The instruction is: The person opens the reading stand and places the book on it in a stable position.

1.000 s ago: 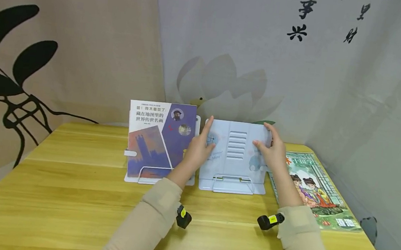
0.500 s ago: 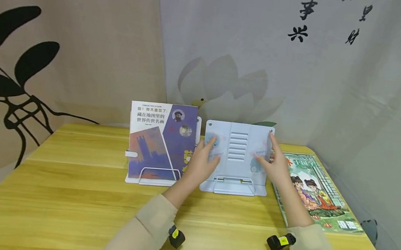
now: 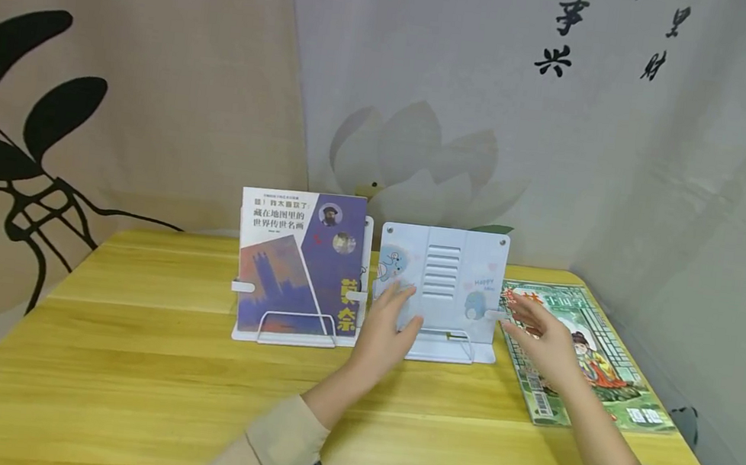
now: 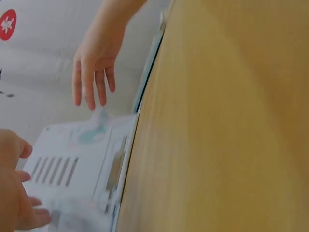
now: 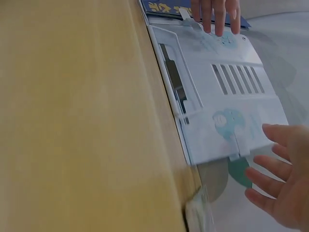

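A pale blue metal book stand [image 3: 436, 312] with slots and cartoon prints stands upright, bearing no book. My left hand [image 3: 390, 334] hovers before its lower left part, fingers loosely spread and holding nothing. Just off the stand's right edge, near its small clip [image 3: 495, 315], is my right hand [image 3: 548, 343], fingers relaxed with nothing in them. In the right wrist view the right hand [image 5: 285, 179] shows a gap to the stand [image 5: 193, 72]. A purple and white book [image 3: 299, 270] leans on a second, white stand [image 3: 244, 335] to the left.
A green illustrated children's magazine [image 3: 610, 397] lies flat on the wooden table [image 3: 154, 392] at the right, partly under my right hand in the head view. Behind the table hangs a cloth backdrop [image 3: 209, 91] with plant and lotus prints.
Both hands have come down from the stand's upper sides. The left has moved lower and nearer; the right has drawn off to the right. The stand stays upright in place.
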{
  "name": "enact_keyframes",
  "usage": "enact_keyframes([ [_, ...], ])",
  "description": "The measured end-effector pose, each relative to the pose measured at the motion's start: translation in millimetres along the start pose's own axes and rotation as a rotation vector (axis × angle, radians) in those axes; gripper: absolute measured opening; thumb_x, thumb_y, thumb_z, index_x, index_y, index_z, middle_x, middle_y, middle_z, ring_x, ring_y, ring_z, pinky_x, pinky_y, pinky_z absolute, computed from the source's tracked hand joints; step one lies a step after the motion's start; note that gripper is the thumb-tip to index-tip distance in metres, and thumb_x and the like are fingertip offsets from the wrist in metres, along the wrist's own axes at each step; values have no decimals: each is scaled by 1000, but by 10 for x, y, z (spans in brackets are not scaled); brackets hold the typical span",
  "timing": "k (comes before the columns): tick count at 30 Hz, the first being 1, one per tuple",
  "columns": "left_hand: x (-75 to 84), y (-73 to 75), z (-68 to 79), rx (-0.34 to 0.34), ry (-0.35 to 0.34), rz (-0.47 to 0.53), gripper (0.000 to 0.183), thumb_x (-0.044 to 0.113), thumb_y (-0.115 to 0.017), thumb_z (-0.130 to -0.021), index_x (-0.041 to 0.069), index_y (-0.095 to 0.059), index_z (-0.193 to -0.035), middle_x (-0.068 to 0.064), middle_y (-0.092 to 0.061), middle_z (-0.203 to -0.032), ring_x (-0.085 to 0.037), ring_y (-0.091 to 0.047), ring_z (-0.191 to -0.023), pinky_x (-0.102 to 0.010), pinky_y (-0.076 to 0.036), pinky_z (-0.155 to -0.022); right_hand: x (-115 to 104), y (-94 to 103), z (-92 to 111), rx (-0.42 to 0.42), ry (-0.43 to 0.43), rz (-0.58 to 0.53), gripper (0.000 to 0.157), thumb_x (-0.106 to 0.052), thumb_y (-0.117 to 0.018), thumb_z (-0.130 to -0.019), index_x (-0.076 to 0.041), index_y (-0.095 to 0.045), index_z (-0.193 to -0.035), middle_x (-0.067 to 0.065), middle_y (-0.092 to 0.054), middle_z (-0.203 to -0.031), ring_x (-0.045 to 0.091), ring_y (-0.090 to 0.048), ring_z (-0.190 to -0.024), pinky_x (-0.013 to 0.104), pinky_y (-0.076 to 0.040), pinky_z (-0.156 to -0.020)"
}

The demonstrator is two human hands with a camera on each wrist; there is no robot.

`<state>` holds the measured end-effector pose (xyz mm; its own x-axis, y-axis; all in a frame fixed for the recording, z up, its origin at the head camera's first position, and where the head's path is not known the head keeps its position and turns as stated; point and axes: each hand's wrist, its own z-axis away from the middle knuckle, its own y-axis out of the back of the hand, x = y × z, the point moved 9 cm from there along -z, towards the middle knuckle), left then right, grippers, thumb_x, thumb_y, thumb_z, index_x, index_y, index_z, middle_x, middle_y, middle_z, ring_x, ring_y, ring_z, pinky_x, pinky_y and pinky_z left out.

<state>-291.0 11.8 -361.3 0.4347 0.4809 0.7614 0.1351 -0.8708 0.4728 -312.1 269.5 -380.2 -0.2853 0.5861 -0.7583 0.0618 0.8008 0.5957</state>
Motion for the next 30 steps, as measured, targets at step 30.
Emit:
enact_keyframes([
  [30,185,-1349,428,-237,230,389,32,10,-65,-88,2,-63,-119,6,-61,-89,-6,-58,-83,-21,-48,-74,966,912,448,29,-134,153,60,-34,-58,-97,1,-41,-143,25,-45,-134,-7,-41,-97,23,-48,-66],
])
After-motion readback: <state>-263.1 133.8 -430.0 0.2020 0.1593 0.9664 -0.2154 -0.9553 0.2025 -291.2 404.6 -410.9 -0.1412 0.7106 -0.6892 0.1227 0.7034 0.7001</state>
